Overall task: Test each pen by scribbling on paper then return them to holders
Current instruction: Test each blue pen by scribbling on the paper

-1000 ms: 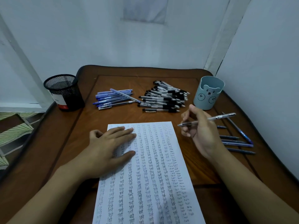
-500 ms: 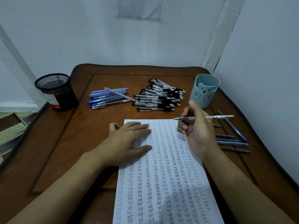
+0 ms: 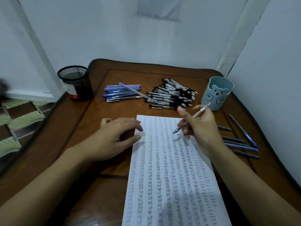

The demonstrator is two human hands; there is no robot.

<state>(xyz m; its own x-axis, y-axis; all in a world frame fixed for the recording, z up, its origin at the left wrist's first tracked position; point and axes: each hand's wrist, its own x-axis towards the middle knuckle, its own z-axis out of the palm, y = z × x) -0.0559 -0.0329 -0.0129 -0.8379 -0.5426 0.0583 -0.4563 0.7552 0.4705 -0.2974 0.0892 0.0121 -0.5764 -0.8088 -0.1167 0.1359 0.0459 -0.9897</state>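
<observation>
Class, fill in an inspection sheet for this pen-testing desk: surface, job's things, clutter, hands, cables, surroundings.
Surface: brown wooden table.
Job's things: paper covered in columns of the written word "test". Blue pens and black pens lie piled at the back. Mesh holder stands back left and bear holder back right, with no pens sticking out of either.
Clutter: loose pens lie right of the paper.
Hands: left hand rests on the table, fingers relaxed, fingertips at the paper's left edge. Right hand grips a pen, tip over the paper, contact unclear.
Cables: nothing seen.
Surroundings: pale walls behind and to the right; tiled floor to the left.
</observation>
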